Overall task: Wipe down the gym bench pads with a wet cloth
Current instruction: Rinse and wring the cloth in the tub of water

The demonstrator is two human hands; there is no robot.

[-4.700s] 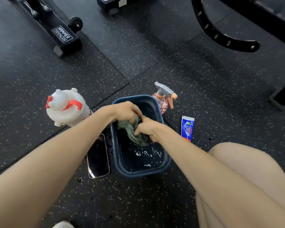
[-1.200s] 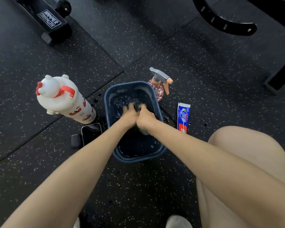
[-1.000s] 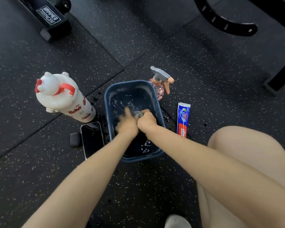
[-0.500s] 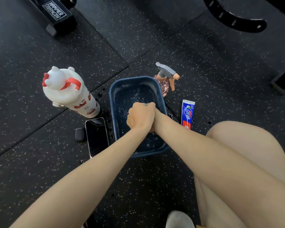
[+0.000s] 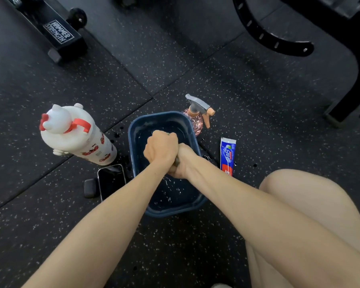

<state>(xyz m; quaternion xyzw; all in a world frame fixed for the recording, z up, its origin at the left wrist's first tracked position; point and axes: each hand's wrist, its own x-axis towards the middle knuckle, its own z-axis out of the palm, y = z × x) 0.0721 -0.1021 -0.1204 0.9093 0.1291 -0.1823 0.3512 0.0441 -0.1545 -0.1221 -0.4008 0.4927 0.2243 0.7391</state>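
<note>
A dark blue basin (image 5: 133, 138) with water stands on the black rubber floor. Over it my left hand (image 5: 161, 147) is a tight fist, and my right hand (image 5: 180, 163) is pressed against it from below. Both grip the wet green cloth (image 5: 176, 162), which is almost wholly hidden; only a sliver shows between the hands. Water drips and splashes into the basin below them. The black bench frame (image 5: 324, 28) fills the top right; no pad surface is clearly visible.
Left of the basin stand a white bottle with red trim (image 5: 77, 136), a phone (image 5: 111, 180) and a small black case (image 5: 89, 185). A pink spray bottle (image 5: 196, 116) stands behind the basin. A blue tube (image 5: 227, 155) lies to its right. Another machine base (image 5: 58, 32) is top left. My bare knee (image 5: 312, 204) is at right.
My hands rubbed the cloth down in the water, then rose together above the basin and clenched it into a tight bundle; water now falls from it.
</note>
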